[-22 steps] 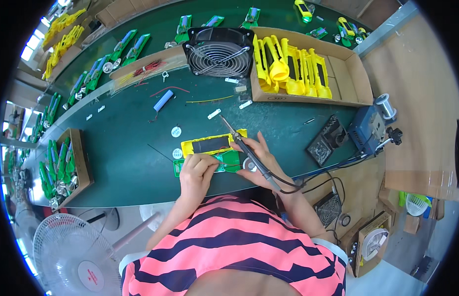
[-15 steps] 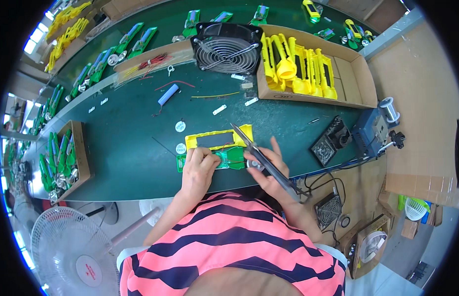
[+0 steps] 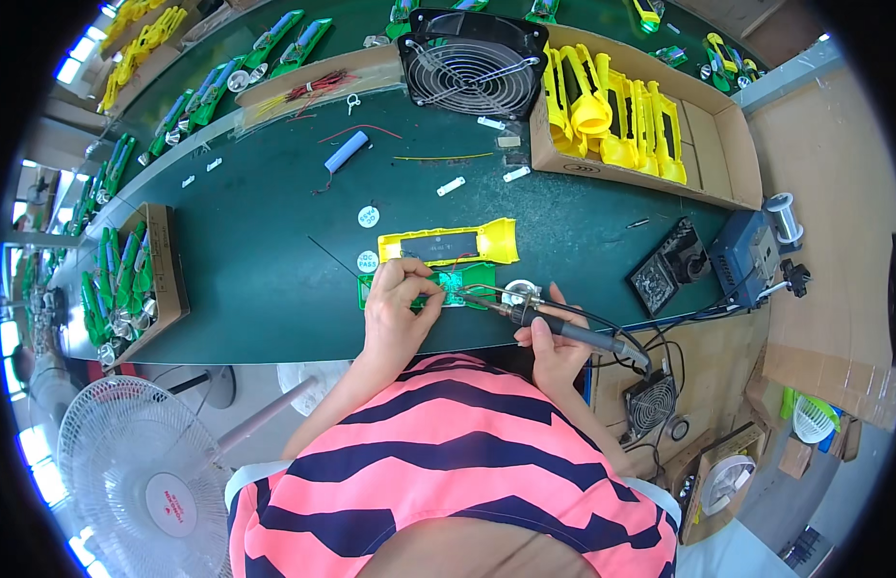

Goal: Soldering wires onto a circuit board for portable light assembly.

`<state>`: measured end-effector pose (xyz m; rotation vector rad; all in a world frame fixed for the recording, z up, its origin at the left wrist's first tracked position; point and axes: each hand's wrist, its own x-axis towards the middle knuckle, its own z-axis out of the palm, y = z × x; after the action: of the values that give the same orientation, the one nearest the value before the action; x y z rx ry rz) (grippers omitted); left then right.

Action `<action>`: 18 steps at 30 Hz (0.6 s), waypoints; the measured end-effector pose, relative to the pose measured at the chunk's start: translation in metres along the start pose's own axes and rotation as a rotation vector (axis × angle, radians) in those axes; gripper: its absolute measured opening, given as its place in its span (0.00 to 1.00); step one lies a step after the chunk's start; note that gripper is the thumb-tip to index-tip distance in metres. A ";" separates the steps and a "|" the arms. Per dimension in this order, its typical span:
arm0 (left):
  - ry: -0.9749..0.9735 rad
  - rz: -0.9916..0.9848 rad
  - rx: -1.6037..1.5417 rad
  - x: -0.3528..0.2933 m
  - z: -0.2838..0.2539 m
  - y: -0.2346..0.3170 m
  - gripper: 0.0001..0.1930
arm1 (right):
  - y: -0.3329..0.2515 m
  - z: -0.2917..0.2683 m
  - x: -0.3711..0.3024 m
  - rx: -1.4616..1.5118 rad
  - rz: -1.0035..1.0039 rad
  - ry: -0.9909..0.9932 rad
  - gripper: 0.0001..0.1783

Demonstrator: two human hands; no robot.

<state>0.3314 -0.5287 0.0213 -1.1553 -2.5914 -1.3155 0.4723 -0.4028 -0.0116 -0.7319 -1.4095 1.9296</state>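
My right hand (image 3: 556, 349) grips a soldering iron (image 3: 581, 333) with a grey handle. The iron points left, its tip reaching a small circuit board (image 3: 453, 281) in a green casing half (image 3: 479, 276). Over the casing's left part, my left hand (image 3: 398, 306) is closed in a pinch at the board's edge; what its fingertips hold is too small to make out. Just behind lies a yellow casing half (image 3: 498, 242) with a dark panel, and thin wires run between the two halves. A round silver reflector (image 3: 521, 292) sits at the green casing's right end.
Behind stand a black fan (image 3: 475, 72) and a carton (image 3: 650, 181) of yellow casings. A soldering station (image 3: 746, 255) and iron stand (image 3: 667, 270) are at right. Left is a box (image 3: 170, 275) of green assemblies. A blue battery cell (image 3: 348, 152) and wires lie farther back.
The soldering iron has swung from pointing away from me to pointing left, its tip now at the board. My left hand stays over the green casing. The whole view has shifted slightly.
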 end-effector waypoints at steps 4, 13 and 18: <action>-0.011 0.029 0.032 0.001 0.000 0.001 0.06 | 0.010 -0.003 0.001 -0.123 -0.151 -0.049 0.10; -0.027 0.033 0.031 0.001 0.000 0.000 0.06 | 0.008 0.004 0.003 -0.087 -0.112 -0.040 0.09; -0.033 0.028 0.032 0.001 -0.001 0.000 0.05 | 0.008 0.005 0.003 -0.074 -0.127 -0.052 0.09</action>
<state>0.3299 -0.5286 0.0223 -1.2141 -2.5987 -1.2559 0.4651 -0.4055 -0.0177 -0.6150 -1.5282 1.8190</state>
